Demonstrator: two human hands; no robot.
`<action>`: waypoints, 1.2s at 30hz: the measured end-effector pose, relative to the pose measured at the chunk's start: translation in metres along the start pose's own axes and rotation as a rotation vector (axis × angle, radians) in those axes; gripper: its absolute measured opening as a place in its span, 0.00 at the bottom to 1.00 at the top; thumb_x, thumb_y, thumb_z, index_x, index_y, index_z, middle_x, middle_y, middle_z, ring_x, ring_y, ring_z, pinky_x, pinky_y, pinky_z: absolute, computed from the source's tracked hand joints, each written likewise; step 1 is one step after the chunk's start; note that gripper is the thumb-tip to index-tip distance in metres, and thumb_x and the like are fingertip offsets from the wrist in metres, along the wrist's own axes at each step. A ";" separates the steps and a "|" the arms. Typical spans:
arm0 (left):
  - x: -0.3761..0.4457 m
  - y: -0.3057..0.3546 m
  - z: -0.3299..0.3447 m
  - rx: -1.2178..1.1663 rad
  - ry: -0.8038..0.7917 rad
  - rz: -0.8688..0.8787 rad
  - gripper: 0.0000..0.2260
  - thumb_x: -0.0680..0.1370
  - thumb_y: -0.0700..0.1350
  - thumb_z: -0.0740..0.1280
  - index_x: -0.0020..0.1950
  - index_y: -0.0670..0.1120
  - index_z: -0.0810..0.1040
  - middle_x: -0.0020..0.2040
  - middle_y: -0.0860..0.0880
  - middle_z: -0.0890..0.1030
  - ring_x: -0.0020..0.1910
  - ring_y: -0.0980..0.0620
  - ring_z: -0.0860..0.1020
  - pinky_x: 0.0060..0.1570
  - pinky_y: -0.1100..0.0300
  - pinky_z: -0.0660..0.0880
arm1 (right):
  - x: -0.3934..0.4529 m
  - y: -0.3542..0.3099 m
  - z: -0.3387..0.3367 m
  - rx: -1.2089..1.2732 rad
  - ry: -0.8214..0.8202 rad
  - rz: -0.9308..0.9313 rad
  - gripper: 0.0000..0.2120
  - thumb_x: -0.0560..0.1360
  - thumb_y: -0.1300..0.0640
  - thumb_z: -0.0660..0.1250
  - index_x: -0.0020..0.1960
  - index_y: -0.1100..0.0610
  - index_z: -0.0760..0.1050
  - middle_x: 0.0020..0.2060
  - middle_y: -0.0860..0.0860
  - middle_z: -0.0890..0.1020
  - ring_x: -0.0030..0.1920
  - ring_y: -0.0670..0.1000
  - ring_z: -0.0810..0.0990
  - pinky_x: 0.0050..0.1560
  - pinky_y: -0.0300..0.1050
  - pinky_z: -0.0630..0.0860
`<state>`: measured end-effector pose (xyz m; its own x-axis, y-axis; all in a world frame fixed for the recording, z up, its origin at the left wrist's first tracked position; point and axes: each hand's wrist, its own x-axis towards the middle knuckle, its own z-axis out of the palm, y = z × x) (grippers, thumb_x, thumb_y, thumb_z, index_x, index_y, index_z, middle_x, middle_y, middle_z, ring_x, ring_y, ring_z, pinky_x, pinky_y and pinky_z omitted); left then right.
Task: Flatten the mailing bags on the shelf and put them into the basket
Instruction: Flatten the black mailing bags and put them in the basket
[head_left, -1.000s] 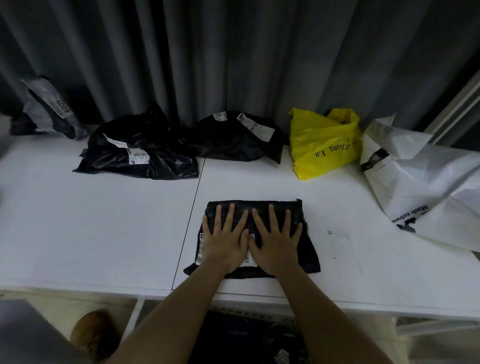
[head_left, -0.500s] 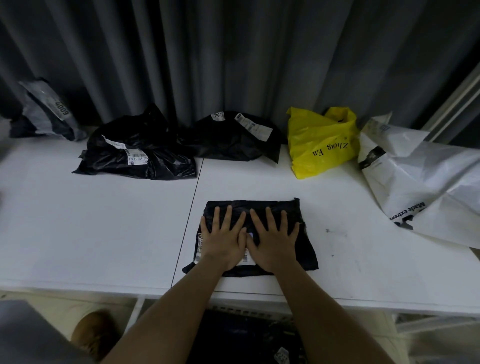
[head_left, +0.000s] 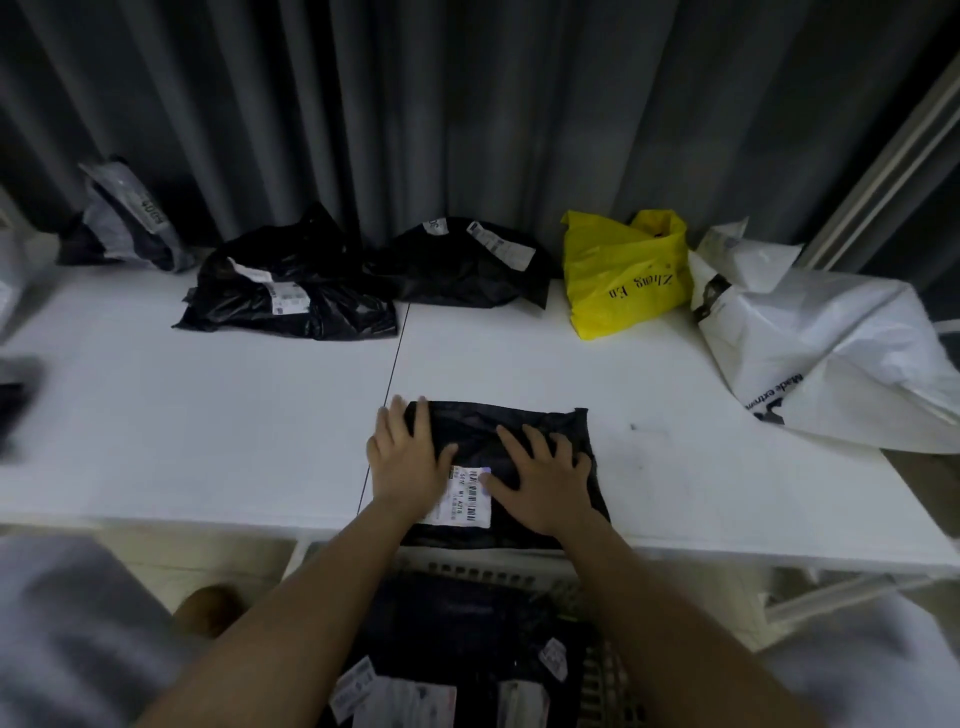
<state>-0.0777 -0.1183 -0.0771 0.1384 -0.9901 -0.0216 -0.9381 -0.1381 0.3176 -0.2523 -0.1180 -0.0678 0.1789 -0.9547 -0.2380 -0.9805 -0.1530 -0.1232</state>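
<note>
A flat black mailing bag (head_left: 524, 431) with a white barcode label lies at the front edge of the white shelf (head_left: 208, 415). My left hand (head_left: 408, 454) rests on its left edge with straight fingers. My right hand (head_left: 545, 475) presses flat on its right half. Below the shelf edge stands a white basket (head_left: 498, 571) holding several black bags with labels. At the back of the shelf lie two crumpled black bags (head_left: 291, 291) (head_left: 462, 265), a yellow bag (head_left: 626, 273), a large white bag (head_left: 831, 353) and a grey bag (head_left: 130, 218).
A grey curtain hangs behind the shelf. A seam runs down the middle of the shelf top. A brown shoe (head_left: 208, 608) shows on the floor at lower left. A blurred dark object (head_left: 15, 405) sits at the far left edge.
My hands have slid apart on the black bag: the left one to its left edge, the right one to the right, uncovering the label. The view has tilted down and the basket shows more.
</note>
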 end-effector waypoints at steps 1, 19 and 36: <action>-0.010 -0.003 -0.005 -0.014 -0.018 -0.059 0.34 0.80 0.59 0.56 0.78 0.45 0.47 0.76 0.40 0.53 0.75 0.39 0.53 0.70 0.45 0.56 | -0.011 0.000 0.002 0.021 0.020 0.001 0.34 0.76 0.31 0.50 0.77 0.40 0.44 0.78 0.48 0.50 0.75 0.60 0.49 0.70 0.63 0.51; -0.124 -0.045 -0.070 -0.593 -0.513 0.115 0.17 0.76 0.31 0.57 0.59 0.46 0.74 0.53 0.47 0.77 0.56 0.49 0.76 0.52 0.60 0.70 | -0.114 -0.037 0.011 0.152 0.117 -0.257 0.36 0.71 0.43 0.70 0.75 0.47 0.59 0.70 0.51 0.67 0.72 0.54 0.61 0.67 0.52 0.57; -0.138 -0.103 -0.016 -0.161 -0.440 -0.070 0.16 0.79 0.42 0.61 0.66 0.41 0.68 0.58 0.38 0.77 0.55 0.40 0.77 0.51 0.54 0.73 | -0.118 -0.082 0.039 0.321 0.027 -0.376 0.13 0.78 0.60 0.64 0.61 0.57 0.77 0.54 0.55 0.78 0.53 0.56 0.77 0.53 0.50 0.74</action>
<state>0.0045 0.0327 -0.0917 0.0198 -0.8993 -0.4368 -0.8655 -0.2341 0.4429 -0.1895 0.0169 -0.0676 0.5091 -0.8554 -0.0954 -0.7733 -0.4059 -0.4872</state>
